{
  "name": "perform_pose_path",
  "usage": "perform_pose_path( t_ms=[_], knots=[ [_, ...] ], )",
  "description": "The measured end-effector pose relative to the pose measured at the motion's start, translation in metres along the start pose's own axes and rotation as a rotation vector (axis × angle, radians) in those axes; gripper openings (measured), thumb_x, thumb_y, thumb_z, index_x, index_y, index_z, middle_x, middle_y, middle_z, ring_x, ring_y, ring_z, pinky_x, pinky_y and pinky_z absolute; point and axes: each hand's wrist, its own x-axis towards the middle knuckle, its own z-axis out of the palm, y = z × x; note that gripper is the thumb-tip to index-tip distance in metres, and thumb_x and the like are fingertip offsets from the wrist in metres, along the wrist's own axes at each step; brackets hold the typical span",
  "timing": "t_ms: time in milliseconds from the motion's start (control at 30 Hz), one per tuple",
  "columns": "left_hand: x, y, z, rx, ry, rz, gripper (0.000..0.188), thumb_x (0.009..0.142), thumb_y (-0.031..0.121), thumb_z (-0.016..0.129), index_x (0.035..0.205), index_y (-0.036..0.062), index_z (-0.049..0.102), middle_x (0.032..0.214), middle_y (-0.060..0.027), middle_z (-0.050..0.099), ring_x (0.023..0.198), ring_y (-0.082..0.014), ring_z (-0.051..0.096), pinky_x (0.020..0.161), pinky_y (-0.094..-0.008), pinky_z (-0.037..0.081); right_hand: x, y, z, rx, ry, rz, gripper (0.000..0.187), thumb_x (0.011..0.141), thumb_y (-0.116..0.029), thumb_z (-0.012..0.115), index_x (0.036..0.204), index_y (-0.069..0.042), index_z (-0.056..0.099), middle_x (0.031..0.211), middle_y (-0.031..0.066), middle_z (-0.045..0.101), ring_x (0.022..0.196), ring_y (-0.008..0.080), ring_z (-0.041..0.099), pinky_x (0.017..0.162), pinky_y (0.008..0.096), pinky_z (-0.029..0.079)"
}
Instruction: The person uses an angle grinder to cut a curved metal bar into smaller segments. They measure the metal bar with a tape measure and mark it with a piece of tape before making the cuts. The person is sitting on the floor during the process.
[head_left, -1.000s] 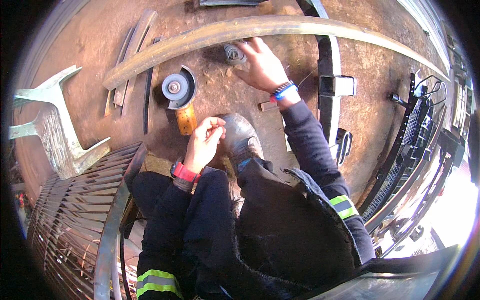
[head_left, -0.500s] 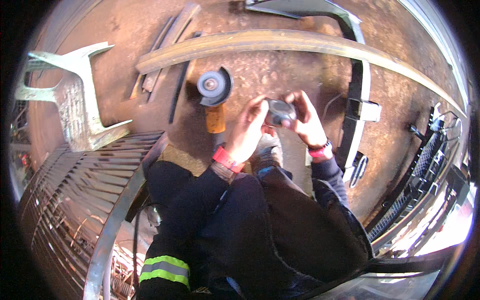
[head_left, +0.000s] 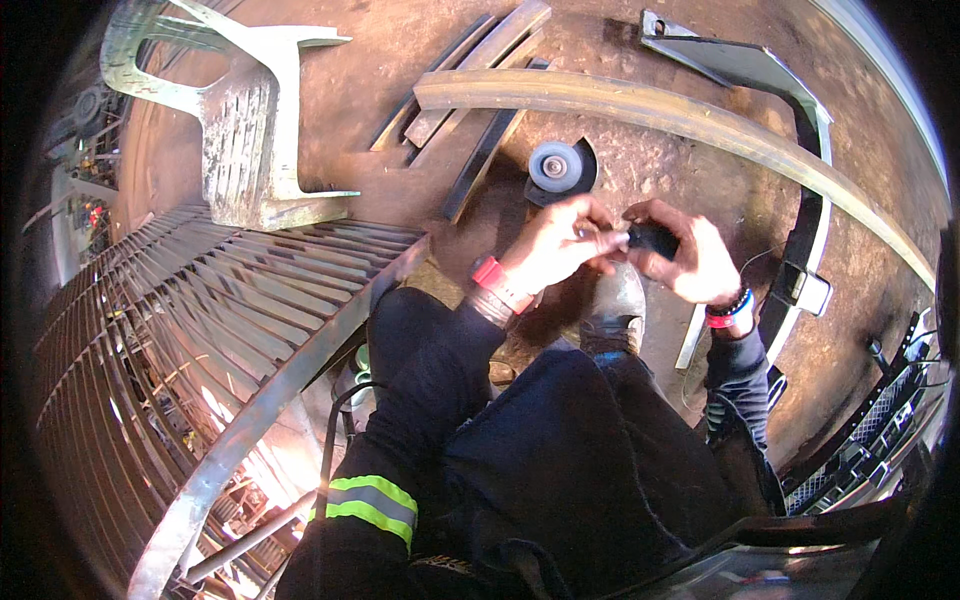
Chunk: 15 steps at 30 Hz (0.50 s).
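A small dark round-cornered case (head_left: 653, 238) sits in the fingers of my right hand (head_left: 692, 255), which are curled around it. My left hand (head_left: 560, 243) is pinched close against the case's left end. A pale bit shows at its fingertips, too small to name. Just beyond my left hand an angle grinder (head_left: 556, 167) lies on the ground, its grey disc facing up and its black guard on the right side. My left hand and forearm cover the grinder's orange body.
A long rusty metal beam (head_left: 640, 100) crosses beyond the grinder, near several shorter bars (head_left: 480, 70). At left stand a worn pale plastic chair (head_left: 240, 130) and a slatted metal frame (head_left: 260, 340). A bent metal bracket (head_left: 815, 190) lies at right. My boot (head_left: 618, 305) is below my hands.
The view has swung left, so everything sits further right. Both hands held the case between them before; now it is in the right hand, with the left fingers pinched at its end.
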Motion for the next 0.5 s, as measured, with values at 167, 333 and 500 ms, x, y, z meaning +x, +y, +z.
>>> perform_pose_path(
  t_ms=[167,333,500],
  knots=[
    [0.004,0.033,-0.080,0.465,0.520,0.429,0.015,0.100,0.016,0.065,0.110,0.0050,0.061,0.093,-0.0042,0.066,0.083,-0.0128,0.067,0.068,-0.0265,0.054,0.014,0.024,-0.039,-0.491,0.301,0.185,0.028,0.084,-0.030,0.068,0.104,-0.011,0.070,0.096,0.0177,0.072,0.089,0.0368,0.071,0.078,0.0461,0.056],
    [-0.003,0.048,-0.173,0.438,0.919,0.515,0.022,0.099,0.021,0.068,0.112,0.0030,0.067,0.095,-0.0008,0.068,0.084,-0.0065,0.058,0.074,-0.0226,0.048,0.032,0.022,-0.058,-0.673,0.465,0.028,0.025,0.090,-0.031,0.069,0.104,-0.010,0.069,0.098,0.0132,0.071,0.094,0.0349,0.069,0.080,0.0447,0.055],
    [0.031,0.038,-0.194,0.279,1.072,0.520,0.024,0.098,0.020,0.070,0.111,-0.0002,0.069,0.096,-0.0037,0.070,0.084,-0.0090,0.061,0.077,-0.0237,0.049,0.049,-0.001,-0.050,-0.752,0.540,-0.038,0.023,0.088,-0.029,0.069,0.101,-0.010,0.067,0.094,0.0112,0.070,0.092,0.0333,0.068,0.081,0.0439,0.054]
  ],
)
